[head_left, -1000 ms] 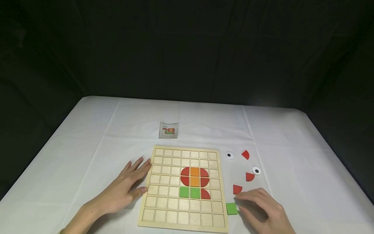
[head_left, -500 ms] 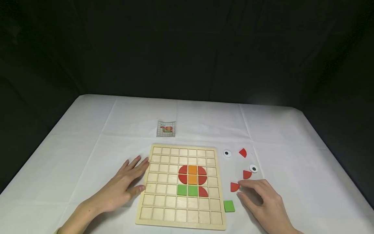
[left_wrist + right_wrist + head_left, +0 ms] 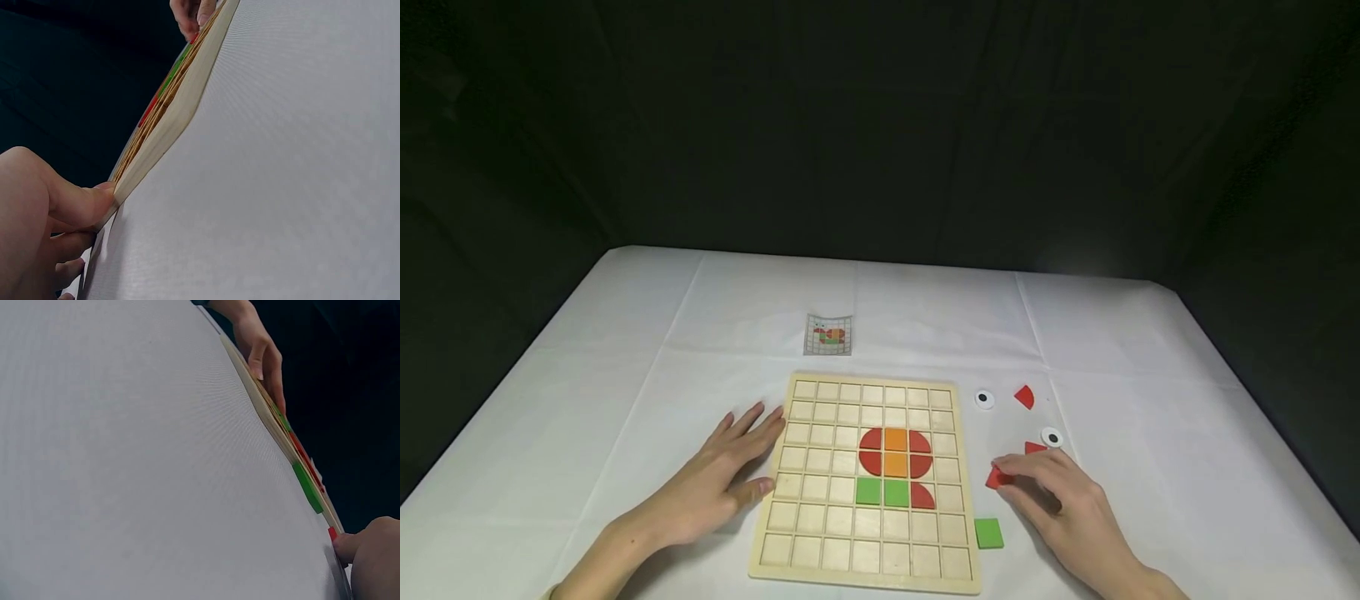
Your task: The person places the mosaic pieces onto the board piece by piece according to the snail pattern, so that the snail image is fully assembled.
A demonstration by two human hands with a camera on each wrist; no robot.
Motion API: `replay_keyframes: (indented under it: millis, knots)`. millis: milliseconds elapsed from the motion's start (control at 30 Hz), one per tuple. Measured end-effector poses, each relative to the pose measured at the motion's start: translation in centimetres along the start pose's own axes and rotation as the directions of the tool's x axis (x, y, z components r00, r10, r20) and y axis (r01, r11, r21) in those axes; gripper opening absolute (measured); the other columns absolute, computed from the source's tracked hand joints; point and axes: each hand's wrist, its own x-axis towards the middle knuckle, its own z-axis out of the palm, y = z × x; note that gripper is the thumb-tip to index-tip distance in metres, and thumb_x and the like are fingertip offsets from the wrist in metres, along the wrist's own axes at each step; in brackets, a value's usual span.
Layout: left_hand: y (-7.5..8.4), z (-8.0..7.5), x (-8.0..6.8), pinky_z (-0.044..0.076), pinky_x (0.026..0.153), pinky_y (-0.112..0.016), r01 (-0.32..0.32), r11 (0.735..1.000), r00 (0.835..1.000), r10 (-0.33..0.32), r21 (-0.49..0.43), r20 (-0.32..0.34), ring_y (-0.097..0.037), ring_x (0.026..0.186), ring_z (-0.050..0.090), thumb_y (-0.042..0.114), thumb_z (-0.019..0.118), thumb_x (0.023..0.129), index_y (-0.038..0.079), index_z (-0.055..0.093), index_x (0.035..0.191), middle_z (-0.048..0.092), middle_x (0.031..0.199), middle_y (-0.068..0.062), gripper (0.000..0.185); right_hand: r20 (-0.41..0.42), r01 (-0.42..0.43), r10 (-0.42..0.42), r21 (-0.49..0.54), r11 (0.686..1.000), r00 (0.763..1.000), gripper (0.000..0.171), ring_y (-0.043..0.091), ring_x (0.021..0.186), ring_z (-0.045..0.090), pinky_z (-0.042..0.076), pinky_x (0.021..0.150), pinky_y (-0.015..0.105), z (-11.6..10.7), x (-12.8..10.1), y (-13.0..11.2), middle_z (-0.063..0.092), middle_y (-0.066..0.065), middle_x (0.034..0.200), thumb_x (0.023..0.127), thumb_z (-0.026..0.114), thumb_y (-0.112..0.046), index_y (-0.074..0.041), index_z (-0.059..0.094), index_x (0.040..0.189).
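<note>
To the right of the wooden grid board (image 3: 808, 517), my right hand (image 3: 1063, 504) pinches a red quarter-circle tile (image 3: 997, 477) between thumb and fingers, tilting it. The right wrist view shows the thumb against that red tile (image 3: 332, 534). My left hand (image 3: 707, 483) rests with extended fingers at the board's left edge; its thumb (image 3: 94, 203) touches the rim in the left wrist view. Red quarter-circles, orange squares (image 3: 896, 452) and green squares (image 3: 882, 492) sit in the board's cells. A loose green square tile (image 3: 988, 533) lies beside the board's lower right edge.
Two white eye discs, one near the board (image 3: 984, 399) and one farther right (image 3: 1052, 437), lie on the white cloth. A red quarter-circle (image 3: 1025, 397) lies between them; another (image 3: 1035, 447) is partly behind my right hand. A small pattern card (image 3: 828, 335) lies beyond the board.
My right hand has moved from beside the green square up to the nearest loose red quarter-circle and taken hold of it, tipping it up. My left hand stays at the board.
</note>
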Motion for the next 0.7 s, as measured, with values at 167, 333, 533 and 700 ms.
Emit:
replay_keyframes:
  millis: [167, 333, 533, 700]
  knots:
    - [-0.1, 0.0, -0.1, 0.001, 0.127, -0.048, -0.006, 1.000, 1.000, 0.006, 0.004, -0.003, -0.028, 0.155, 0.012, 0.021, 0.068, 0.094, 0.005, 0.036, 0.154, 0.026, 0.164, -0.001, 0.070, -0.030, 0.092, -0.091, 0.034, 0.995, 0.995, 0.045, 0.005, 0.101, 0.062, 0.042, 0.106, 0.012, 0.3, 0.5, 0.3, 0.074, -0.006, 0.107, 0.069, 0.086, 0.004, -0.020, 0.075, 0.106]
    - [0.0, 0.1, -0.1, 0.001, 0.127, -0.050, -0.009, 1.000, 1.000, 0.009, 0.011, -0.004, -0.029, 0.155, 0.013, 0.021, 0.068, 0.094, 0.005, 0.036, 0.154, 0.026, 0.164, -0.002, 0.070, -0.041, 0.058, -0.057, 0.028, 0.998, 0.998, 0.043, 0.003, 0.097, 0.060, 0.044, 0.098, 0.007, 0.3, 0.6, 0.3, 0.073, -0.009, 0.101, 0.068, 0.088, 0.000, -0.020, 0.075, 0.103]
    - [0.1, -0.1, 0.0, 0.002, 0.127, -0.052, -0.007, 1.000, 1.000, 0.007, 0.014, -0.007, -0.030, 0.155, 0.013, 0.021, 0.068, 0.093, 0.004, 0.036, 0.154, 0.027, 0.164, -0.003, 0.070, -0.119, 0.086, -0.076, 0.078, 0.993, 0.990, 0.047, 0.007, 0.095, 0.061, 0.046, 0.097, 0.010, 0.9, 0.9, -0.5, 0.073, -0.005, 0.096, 0.060, 0.090, 0.005, -0.018, 0.074, 0.097]
    - [0.1, -0.1, 0.0, 0.003, 0.126, -0.053, -0.005, 1.000, 1.000, 0.005, 0.013, -0.010, -0.030, 0.155, 0.013, 0.021, 0.068, 0.093, 0.004, 0.037, 0.153, 0.027, 0.164, -0.004, 0.070, -0.098, 0.157, -0.142, 0.168, 0.973, 0.985, 0.046, 0.008, 0.093, 0.062, 0.049, 0.091, 0.010, 2.6, 1.4, -2.1, 0.073, -0.004, 0.097, 0.061, 0.090, 0.004, -0.017, 0.073, 0.098]
